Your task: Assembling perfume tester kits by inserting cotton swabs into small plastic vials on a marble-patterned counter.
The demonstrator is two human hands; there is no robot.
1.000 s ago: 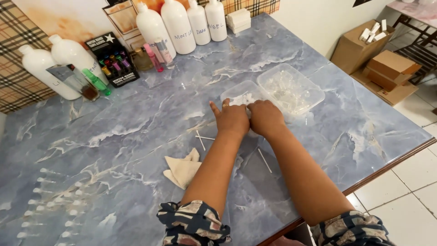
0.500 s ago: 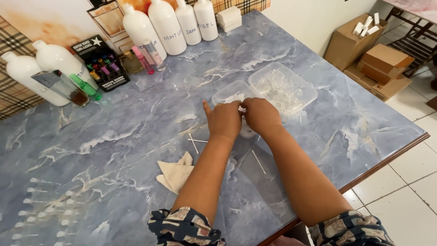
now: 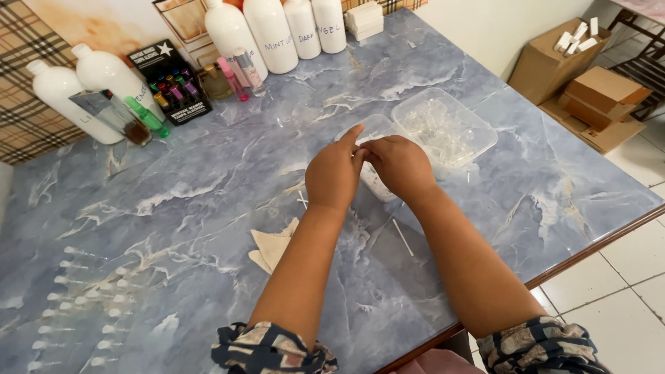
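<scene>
My left hand (image 3: 336, 173) and right hand (image 3: 400, 166) meet fingertip to fingertip at the frame's centre, pinching something too small to make out. They hover over the near clear tray (image 3: 377, 181); the second clear tray (image 3: 478, 128) lies just upper right, nearer my right hand.

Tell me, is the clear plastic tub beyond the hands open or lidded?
Open: the clear tub shows no lid, and small clear pieces lie exposed inside.

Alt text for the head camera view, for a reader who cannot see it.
Left hand and right hand meet, fingertips together, over a small clear tray on a blue marbled table. A clear tub of small vials sits beyond; white bottles line the far edge.
</scene>
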